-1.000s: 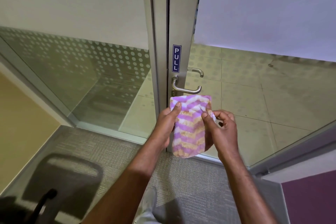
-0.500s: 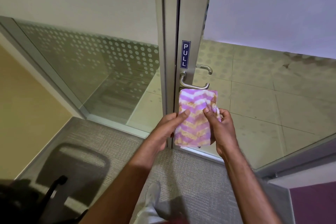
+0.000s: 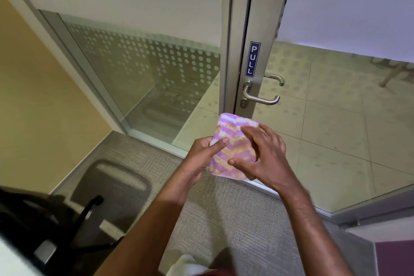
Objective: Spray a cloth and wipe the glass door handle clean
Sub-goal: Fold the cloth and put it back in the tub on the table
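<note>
A: Entry, cloth first. The folded cloth point(image 3: 230, 148), purple and orange zigzag, is held in the air in front of the door, below and a little left of the door handle point(image 3: 261, 96) and apart from it.

B: Hands?

A: Left hand point(image 3: 202, 154) grips the cloth's left edge, thumb laid across the face, fingers curled behind. Right hand point(image 3: 266, 157) lies over the right side, fingers spread and bent, tips pressing the fabric, thumb at the lower edge. Both have hold of it. Looks like folding or smoothing into a pad, by my reading.

B: Progress?

A: No spray bottle in view, and wetness of the cloth cannot be told. The handle is untouched by the cloth at this moment, so wiping appears not yet begun. Left to do: bring the cloth up, wrap the lever, rub along its length and round the rose.

B: Room to move?

A: The lever juts right from the metal door frame point(image 3: 257, 18), free end open, with glass behind it. A second handle point(image 3: 276, 78) shows beyond the glass, on the far side. The PULL sticker point(image 3: 254, 59) sits just above. Path from cloth up to lever is unobstructed. An office chair point(image 3: 74, 213) stands low left on the carpet, well apart from the hands.
</note>
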Demonstrator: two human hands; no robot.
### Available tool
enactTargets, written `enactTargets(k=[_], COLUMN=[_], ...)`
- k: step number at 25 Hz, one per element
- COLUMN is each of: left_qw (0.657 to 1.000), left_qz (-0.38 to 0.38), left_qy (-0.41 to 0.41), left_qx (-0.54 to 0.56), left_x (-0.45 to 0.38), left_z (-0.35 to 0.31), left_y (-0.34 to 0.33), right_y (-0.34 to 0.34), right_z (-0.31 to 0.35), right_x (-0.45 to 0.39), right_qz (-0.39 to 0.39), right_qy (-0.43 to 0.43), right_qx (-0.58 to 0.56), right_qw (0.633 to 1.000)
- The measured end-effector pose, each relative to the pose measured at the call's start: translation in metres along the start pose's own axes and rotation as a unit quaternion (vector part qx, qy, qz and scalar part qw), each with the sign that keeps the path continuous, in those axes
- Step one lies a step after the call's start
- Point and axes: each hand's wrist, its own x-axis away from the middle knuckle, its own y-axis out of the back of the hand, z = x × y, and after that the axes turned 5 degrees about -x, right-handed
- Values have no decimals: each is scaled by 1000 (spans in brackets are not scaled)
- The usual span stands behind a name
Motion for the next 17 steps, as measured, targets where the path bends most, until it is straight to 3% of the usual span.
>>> enactTargets(k=[3, 6, 9, 11, 17], left_qw=[1000, 998, 990, 990, 998], left_qz=[8, -13, -73, -91, -48], left_qy=[-21, -49, -81, -88, -43], left_qx=[-7, -25, -89, -69, 14], left_x=[16, 41, 77, 109, 209], left_z=[6, 16, 27, 37, 82], left_y=[20, 40, 60, 76, 128], right_y=[-17, -32, -49, -62, -108], right_z=[12, 37, 67, 88, 144], right_x=[11, 26, 45, 62, 129], right_qz=[46, 56, 65, 78, 132], right_qy=[-28, -64, -73, -76, -117], right_qx=[-6, -163, -243, -278, -368], right_qw=[999, 983, 965, 954, 913])
